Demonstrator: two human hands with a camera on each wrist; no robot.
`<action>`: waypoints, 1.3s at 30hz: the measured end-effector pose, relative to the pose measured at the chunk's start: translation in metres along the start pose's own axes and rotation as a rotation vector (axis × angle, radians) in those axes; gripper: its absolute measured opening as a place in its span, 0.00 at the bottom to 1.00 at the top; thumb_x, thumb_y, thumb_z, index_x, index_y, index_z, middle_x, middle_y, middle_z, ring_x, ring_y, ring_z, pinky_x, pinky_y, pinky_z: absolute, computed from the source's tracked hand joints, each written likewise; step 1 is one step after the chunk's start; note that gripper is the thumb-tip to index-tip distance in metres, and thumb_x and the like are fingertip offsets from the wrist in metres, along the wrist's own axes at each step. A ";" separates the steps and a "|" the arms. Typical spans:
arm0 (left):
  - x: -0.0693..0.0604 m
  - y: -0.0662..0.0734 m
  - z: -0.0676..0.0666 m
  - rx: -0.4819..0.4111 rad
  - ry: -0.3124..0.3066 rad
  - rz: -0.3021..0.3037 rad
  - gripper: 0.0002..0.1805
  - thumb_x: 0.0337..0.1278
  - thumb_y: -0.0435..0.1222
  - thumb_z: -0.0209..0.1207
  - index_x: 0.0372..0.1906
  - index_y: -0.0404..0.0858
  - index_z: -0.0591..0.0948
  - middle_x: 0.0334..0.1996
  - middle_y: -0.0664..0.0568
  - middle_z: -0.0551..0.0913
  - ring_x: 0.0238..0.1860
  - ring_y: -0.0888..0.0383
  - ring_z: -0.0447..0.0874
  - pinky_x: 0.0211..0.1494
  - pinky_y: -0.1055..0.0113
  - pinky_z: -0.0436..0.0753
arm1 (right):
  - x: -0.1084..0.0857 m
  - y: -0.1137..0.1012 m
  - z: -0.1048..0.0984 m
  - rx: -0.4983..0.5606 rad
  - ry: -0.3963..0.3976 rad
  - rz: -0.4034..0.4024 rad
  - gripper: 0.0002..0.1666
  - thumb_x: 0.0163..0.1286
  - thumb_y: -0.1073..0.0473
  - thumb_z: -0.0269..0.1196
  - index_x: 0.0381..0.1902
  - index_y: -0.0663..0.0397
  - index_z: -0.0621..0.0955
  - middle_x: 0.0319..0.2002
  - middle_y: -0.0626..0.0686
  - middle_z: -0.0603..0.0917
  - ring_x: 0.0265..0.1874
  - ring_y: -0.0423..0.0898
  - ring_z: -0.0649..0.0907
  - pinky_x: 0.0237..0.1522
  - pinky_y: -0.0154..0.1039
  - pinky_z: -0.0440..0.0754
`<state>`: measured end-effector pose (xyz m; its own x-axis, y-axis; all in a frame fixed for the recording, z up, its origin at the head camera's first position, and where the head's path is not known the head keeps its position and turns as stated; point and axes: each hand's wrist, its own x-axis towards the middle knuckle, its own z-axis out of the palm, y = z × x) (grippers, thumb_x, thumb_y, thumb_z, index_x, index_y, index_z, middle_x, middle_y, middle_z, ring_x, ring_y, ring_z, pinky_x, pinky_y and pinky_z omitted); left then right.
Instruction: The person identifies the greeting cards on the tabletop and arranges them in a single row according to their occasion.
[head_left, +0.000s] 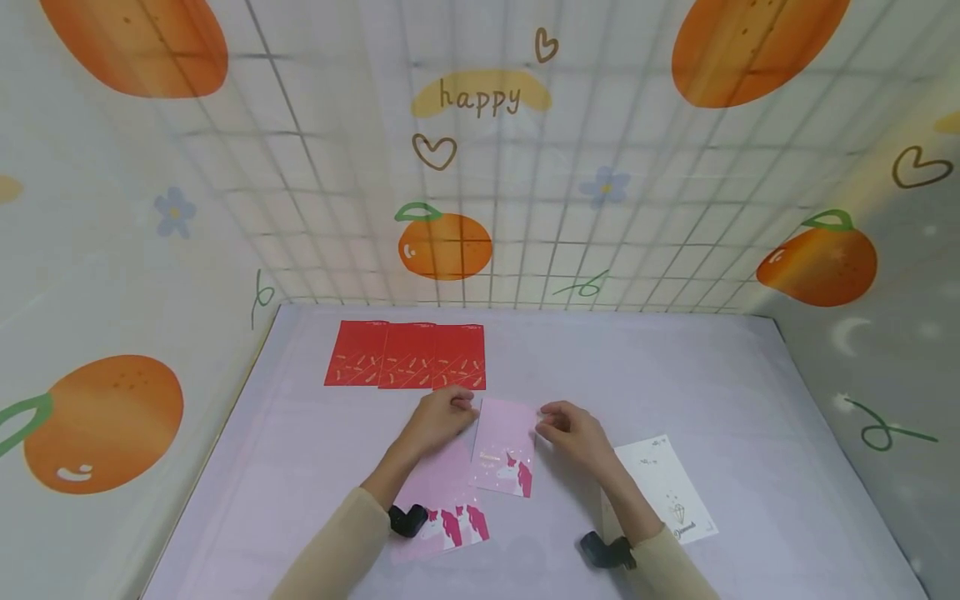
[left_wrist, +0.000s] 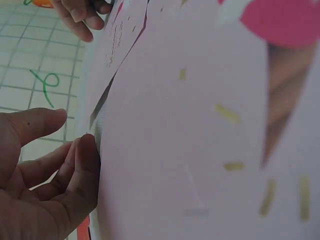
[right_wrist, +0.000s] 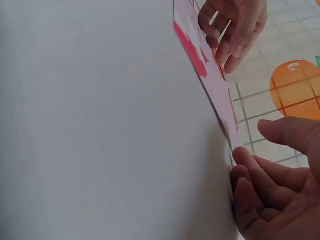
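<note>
The left hand (head_left: 441, 415), thumb parted from its loosely bent fingers, is beside the left edge of a single pink card (head_left: 501, 437) on the pale table (head_left: 615, 358), near three red cards (head_left: 407, 358). The right hand (head_left: 577, 432), similarly relaxed, is at its right edge; whether fingertips touch it is hard to tell.

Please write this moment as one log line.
left hand: at left edge of separate pink card | right hand: at its right edge | three red cards: row farther back | white card: right side
</note>
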<state>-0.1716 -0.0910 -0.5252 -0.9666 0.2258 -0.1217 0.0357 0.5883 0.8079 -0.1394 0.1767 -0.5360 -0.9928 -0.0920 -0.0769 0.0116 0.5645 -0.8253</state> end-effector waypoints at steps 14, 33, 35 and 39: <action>0.002 -0.003 0.007 0.013 -0.089 0.003 0.18 0.62 0.40 0.66 0.55 0.39 0.83 0.43 0.53 0.84 0.46 0.54 0.84 0.50 0.58 0.84 | -0.002 -0.003 0.002 0.009 -0.012 0.000 0.18 0.64 0.61 0.70 0.51 0.60 0.83 0.38 0.50 0.87 0.39 0.49 0.84 0.39 0.41 0.84; -0.002 0.002 0.009 0.008 -0.078 -0.004 0.19 0.61 0.39 0.67 0.55 0.37 0.83 0.41 0.52 0.84 0.44 0.53 0.84 0.48 0.58 0.84 | -0.001 -0.003 0.004 0.003 -0.008 0.011 0.14 0.67 0.61 0.68 0.50 0.56 0.83 0.37 0.48 0.85 0.38 0.47 0.82 0.38 0.40 0.83; -0.002 0.002 0.009 0.006 -0.078 -0.007 0.19 0.61 0.40 0.67 0.55 0.37 0.82 0.41 0.52 0.84 0.45 0.53 0.84 0.48 0.58 0.84 | 0.000 -0.004 0.004 0.010 -0.011 0.016 0.14 0.68 0.61 0.67 0.50 0.55 0.83 0.36 0.47 0.85 0.37 0.47 0.82 0.38 0.39 0.82; -0.002 0.002 0.009 -0.004 -0.075 -0.019 0.20 0.61 0.40 0.67 0.56 0.38 0.82 0.43 0.52 0.84 0.46 0.52 0.84 0.50 0.58 0.84 | 0.001 -0.004 0.004 0.028 -0.013 0.033 0.13 0.68 0.61 0.67 0.50 0.54 0.84 0.36 0.47 0.84 0.37 0.47 0.81 0.38 0.39 0.81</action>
<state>-0.1670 -0.0833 -0.5282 -0.9454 0.2717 -0.1798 0.0161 0.5900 0.8072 -0.1396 0.1706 -0.5351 -0.9902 -0.0840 -0.1116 0.0482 0.5444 -0.8375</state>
